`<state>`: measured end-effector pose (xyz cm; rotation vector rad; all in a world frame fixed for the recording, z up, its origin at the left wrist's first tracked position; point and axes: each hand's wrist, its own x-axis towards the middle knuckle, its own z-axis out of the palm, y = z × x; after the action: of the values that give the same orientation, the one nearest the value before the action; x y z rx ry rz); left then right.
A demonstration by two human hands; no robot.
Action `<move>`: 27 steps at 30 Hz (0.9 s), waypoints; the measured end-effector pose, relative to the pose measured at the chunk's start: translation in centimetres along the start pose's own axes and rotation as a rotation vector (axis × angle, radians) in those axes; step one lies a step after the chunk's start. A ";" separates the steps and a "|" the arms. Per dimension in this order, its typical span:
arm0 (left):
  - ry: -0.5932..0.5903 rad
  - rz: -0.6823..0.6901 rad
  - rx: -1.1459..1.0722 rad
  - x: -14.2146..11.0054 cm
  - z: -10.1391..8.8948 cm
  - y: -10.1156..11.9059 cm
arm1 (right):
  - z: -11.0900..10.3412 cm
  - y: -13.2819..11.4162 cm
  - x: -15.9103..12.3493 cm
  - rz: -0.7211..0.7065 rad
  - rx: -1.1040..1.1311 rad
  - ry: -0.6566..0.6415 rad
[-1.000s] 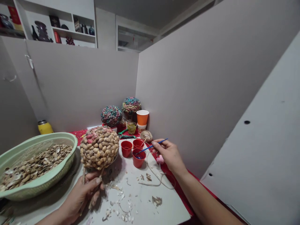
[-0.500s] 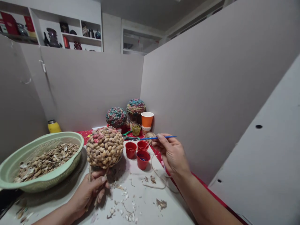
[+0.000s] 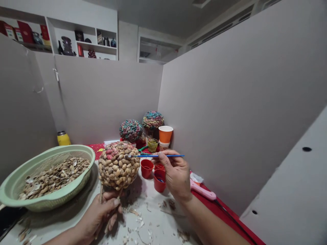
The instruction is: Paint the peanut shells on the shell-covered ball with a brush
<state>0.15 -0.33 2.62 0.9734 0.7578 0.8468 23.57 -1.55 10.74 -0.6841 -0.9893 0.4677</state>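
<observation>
A ball covered in peanut shells [image 3: 119,166], with pink paint on its upper left, stands on thin sticks. Wrapped round those sticks just beneath the ball is my left hand [image 3: 106,209]. My right hand [image 3: 177,173] pinches a blue paintbrush [image 3: 166,156] held level, its tip at the ball's upper right side; whether it touches the shells I cannot tell. Close by my right hand are small red cups, one [image 3: 146,168] on the left and one with dark blue liquid [image 3: 159,180] in front. A third red cup is partly hidden behind my fingers.
A green basket of shells [image 3: 87,175] fills the left. Two painted shell balls, one [image 3: 130,130] nearer, orange cups [image 3: 165,134] and a yellow-green cup [image 3: 152,145] stand at the back. A pink-handled tool with a cord [image 3: 204,192] lies right. Grey partitions [image 3: 109,92] enclose the table.
My right hand has lifted the brush out of the cup with blue liquid and carried it left to the peanut-shell ball. My left hand keeps its hold on the sticks. The view has shifted.
</observation>
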 end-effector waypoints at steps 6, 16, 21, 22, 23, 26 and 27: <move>0.003 -0.008 0.003 0.2 -0.4 -0.3 | -1.8 1.2 0.3 -0.003 -0.028 0.015; -0.006 -0.013 0.021 0.3 -0.7 -0.4 | -0.7 0.0 -0.8 -0.165 -0.023 -0.102; -0.003 -0.006 0.016 0.2 -0.5 -0.2 | -1.7 0.3 -1.1 -0.349 -0.182 -0.200; -0.002 -0.006 0.020 0.2 -0.5 -0.1 | -1.9 0.3 -1.1 -0.390 -0.210 -0.218; 0.003 -0.006 0.021 0.2 -0.5 -0.1 | -2.2 0.4 -1.1 -0.430 -0.231 -0.234; 0.023 -0.002 0.015 0.2 -0.4 0.0 | -2.5 0.4 -1.1 -0.517 -0.242 -0.266; 0.026 0.000 0.015 0.2 -0.3 0.0 | -2.5 0.4 -1.2 -0.527 -0.235 -0.272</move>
<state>-0.05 -0.04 2.45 0.9770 0.7874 0.8562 25.17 -2.76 8.80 -0.5456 -1.4439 -0.0236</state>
